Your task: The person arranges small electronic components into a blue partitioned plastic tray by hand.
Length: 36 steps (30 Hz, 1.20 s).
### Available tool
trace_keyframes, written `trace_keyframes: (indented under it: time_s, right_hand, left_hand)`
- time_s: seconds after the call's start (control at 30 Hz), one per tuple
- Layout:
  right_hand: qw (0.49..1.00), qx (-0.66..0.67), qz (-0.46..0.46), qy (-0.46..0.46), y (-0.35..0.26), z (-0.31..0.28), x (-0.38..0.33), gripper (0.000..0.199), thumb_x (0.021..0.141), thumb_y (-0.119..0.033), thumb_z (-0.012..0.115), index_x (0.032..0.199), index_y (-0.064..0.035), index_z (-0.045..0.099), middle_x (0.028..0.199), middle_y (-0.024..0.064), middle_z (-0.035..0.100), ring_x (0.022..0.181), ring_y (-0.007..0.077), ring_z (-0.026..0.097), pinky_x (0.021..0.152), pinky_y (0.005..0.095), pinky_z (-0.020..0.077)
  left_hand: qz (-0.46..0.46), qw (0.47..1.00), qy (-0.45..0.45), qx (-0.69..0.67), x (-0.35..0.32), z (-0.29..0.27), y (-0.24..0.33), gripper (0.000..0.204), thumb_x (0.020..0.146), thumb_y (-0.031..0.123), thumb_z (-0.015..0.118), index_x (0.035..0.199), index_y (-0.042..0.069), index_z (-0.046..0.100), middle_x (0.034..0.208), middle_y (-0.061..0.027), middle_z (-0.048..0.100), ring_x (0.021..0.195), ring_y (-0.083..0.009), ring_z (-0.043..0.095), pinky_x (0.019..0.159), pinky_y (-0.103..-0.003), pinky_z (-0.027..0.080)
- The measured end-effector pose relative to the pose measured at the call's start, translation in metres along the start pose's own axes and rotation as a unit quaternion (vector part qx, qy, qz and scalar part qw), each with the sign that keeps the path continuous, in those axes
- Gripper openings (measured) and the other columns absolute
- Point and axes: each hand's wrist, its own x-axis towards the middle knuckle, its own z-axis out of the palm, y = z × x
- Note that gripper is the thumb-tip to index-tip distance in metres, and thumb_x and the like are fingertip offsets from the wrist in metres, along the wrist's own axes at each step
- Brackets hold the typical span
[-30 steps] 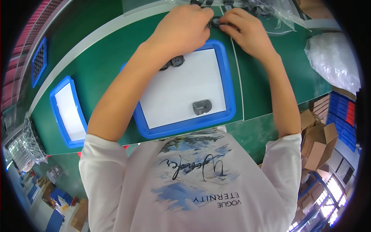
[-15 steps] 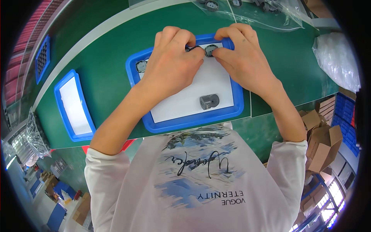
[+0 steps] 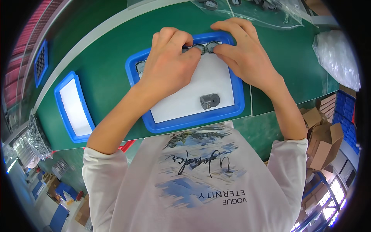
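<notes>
Inside a blue tray (image 3: pixel 183 125) lined with white paper, small round grey parts stand in a row along the far edge. My left hand (image 3: pixel 170 58) is closed, thumb and index finger pinching a round grey part (image 3: pixel 199 49) beside the row; its fingers partly cover that part. Thumb and index finger apart, my right hand (image 3: pixel 247 56) is open, its thumb tip against the rightmost round part (image 3: pixel 212 46). At the tray's left end sits another round part (image 3: pixel 140 67). A dark grey cylinder (image 3: pixel 210 101) lies on its side near the front of the paper.
A second paper-lined blue tray (image 3: pixel 75 106) rests to the left on the green table (image 3: pixel 286 69). Clear plastic bags (image 3: pixel 266 17) with dark parts lie at the far side, and a bundle of clear plastic (image 3: pixel 337 58) is on the right. Cardboard boxes (image 3: pixel 322 143) stand lower right.
The part at my left fingers now lies flatter, next to the rightmost one. My right index finger has lifted up and away from the row, widening that hand.
</notes>
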Motion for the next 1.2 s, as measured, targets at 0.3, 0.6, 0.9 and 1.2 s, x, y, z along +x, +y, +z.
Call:
trace_keyframes:
  time_s: [0.3, 0.6, 0.9, 1.2]
  right_hand:
    - [0.999, 0.037, 0.011, -0.013, -0.001, -0.002, -0.001, 0.024, 0.074, -0.005, 0.08, 0.097, -0.0057, 0.071, 0.137, 0.009, 0.057, 0.13, 0.0352, 0.047, 0.105, 0.0449, 0.0435]
    - [1.0, 0.014, 0.01, -0.001, -0.006, 0.014, 0.013, 0.053, 0.076, -0.01, 0.082, 0.126, -0.0137, 0.064, 0.145, 0.008, 0.05, 0.136, 0.0356, 0.042, 0.11, 0.0465, 0.0405]
    - [0.997, 0.023, 0.055, -0.053, 0.003, -0.001, 0.003, 0.063, 0.077, -0.011, 0.082, 0.136, -0.0148, 0.06, 0.149, 0.0081, 0.047, 0.139, 0.0361, 0.038, 0.113, 0.0463, 0.0399]
    - [0.995, 0.028, 0.094, -0.017, -0.007, -0.022, -0.005, 0.056, 0.078, -0.012, 0.08, 0.131, -0.0105, 0.063, 0.144, 0.0097, 0.051, 0.133, 0.0349, 0.045, 0.11, 0.0444, 0.042]
  left_hand:
    - [-0.069, 0.995, -0.074, 0.012, -0.006, -0.035, -0.003, 0.049, 0.072, 0.014, 0.085, 0.118, 0.012, 0.068, 0.115, -0.0091, 0.058, 0.114, -0.0328, 0.049, 0.097, -0.044, 0.042]
    - [-0.121, 0.984, -0.109, 0.067, -0.022, -0.045, -0.024, 0.074, 0.069, 0.025, 0.09, 0.136, 0.015, 0.058, 0.127, -0.0118, 0.056, 0.12, -0.0342, 0.047, 0.102, -0.047, 0.04]
    - [-0.164, 0.977, -0.121, 0.063, -0.041, -0.07, -0.037, 0.084, 0.067, 0.029, 0.091, 0.142, 0.017, 0.056, 0.135, -0.0101, 0.055, 0.125, -0.034, 0.046, 0.107, -0.046, 0.039]
    - [-0.168, 0.98, -0.096, 0.045, -0.037, -0.078, -0.031, 0.08, 0.066, 0.019, 0.089, 0.14, 0.013, 0.059, 0.134, -0.0094, 0.059, 0.124, -0.0332, 0.049, 0.102, -0.043, 0.045]
